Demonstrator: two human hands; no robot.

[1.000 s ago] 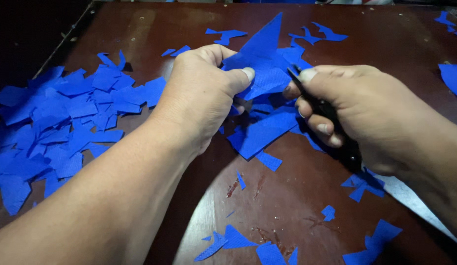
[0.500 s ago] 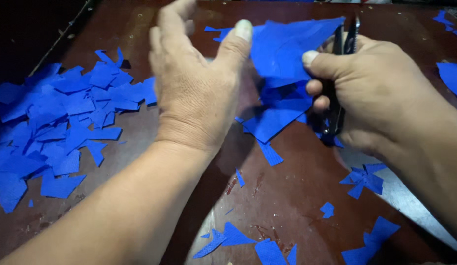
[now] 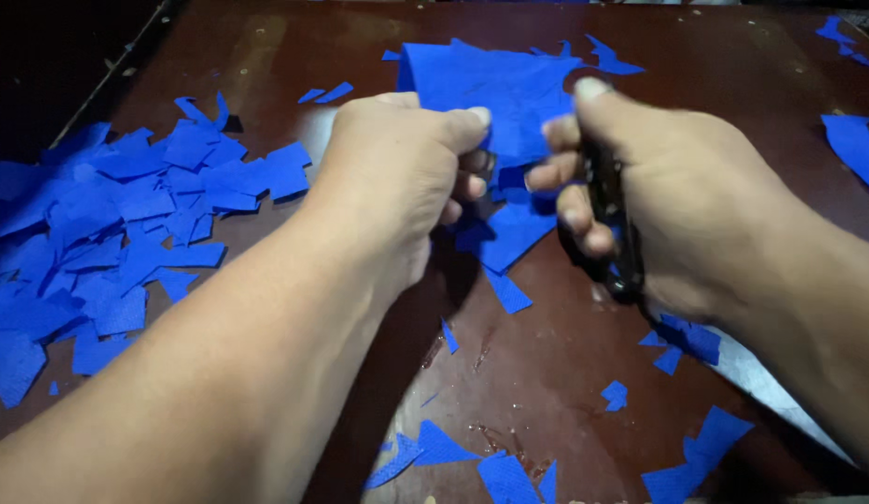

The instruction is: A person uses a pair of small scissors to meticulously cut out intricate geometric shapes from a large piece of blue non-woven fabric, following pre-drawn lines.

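Gripping one blue sheet (image 3: 495, 84), two hands

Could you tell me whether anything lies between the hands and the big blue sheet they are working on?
Nothing visible does. The left hand already pinches the blue sheet by its near edge, and the right hand, gripping black scissors, is right up against it. The scrap pile lies off to the left on the table, apart from both hands.
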